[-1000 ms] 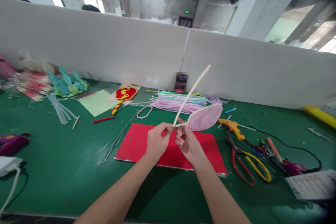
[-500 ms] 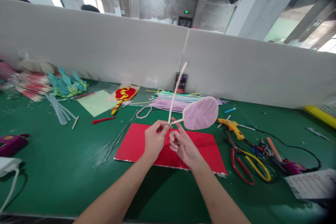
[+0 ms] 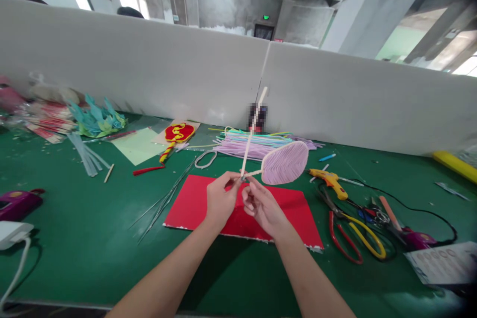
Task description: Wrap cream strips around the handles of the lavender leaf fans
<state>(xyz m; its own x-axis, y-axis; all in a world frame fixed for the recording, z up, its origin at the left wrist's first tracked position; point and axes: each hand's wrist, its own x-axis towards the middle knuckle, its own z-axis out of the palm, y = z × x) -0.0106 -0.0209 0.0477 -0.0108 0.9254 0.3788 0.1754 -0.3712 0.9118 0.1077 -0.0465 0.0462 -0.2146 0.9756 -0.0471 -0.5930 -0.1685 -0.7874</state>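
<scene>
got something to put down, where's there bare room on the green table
Front left, between the white adapter and the thin wires; also front right, below the pliers and left of the printed card. It's crowded behind the red board, where coloured strips lie, and around the glue gun.

I hold a ribbed, cream-edged lilac oval (image 3: 285,163) by its stem (image 3: 254,173), angled between two and three o'clock; a cream strip (image 3: 248,150) rises just past twelve.
</scene>
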